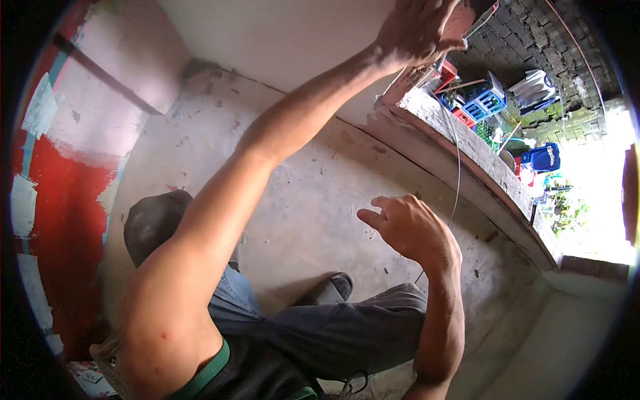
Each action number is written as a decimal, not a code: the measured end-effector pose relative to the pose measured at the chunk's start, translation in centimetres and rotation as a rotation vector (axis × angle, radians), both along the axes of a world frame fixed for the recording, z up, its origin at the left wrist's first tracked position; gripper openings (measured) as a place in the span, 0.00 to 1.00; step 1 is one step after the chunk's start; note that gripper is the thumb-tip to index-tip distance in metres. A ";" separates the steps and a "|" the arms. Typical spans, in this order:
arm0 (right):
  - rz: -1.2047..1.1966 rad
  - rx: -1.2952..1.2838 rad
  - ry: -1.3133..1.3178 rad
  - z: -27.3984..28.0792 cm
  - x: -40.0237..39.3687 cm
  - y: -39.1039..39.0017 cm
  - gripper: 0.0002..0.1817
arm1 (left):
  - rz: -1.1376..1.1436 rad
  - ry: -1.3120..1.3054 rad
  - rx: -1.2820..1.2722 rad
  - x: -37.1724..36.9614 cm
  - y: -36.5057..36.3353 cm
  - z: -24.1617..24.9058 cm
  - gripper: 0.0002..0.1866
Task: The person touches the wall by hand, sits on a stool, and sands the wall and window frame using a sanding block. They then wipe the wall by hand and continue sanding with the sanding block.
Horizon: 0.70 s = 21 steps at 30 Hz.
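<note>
My left hand [419, 32] is raised at the top, on the end of the reddish wall edge [459, 23], with its fingers apart; part of its fingertips is cut off by the frame. Lower down, my right hand [408, 225] hangs in the air above the floor, thumb and forefinger apart, the other fingers partly hidden, and nothing shows in it. A thin wire [459, 160] curves down from the ledge and passes behind my right wrist.
A rough concrete ledge [477, 150] borders the opening at the right. Beyond it are a blue crate [485, 101], a blue container [543, 157] and a brick wall [533, 33]. The bare floor [307, 193] lies below; a red-painted wall [67, 220] stands left.
</note>
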State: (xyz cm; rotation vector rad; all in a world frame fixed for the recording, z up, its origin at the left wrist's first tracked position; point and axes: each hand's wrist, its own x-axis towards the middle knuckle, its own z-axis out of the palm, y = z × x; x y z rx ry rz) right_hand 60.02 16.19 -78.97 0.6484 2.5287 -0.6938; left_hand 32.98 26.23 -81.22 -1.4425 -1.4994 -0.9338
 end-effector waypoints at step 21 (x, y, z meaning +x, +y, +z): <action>-0.014 -0.004 -0.105 1.1 -0.7 -0.4 0.28 | 0.228 0.147 -0.288 -0.3 -2.3 -12.7 0.47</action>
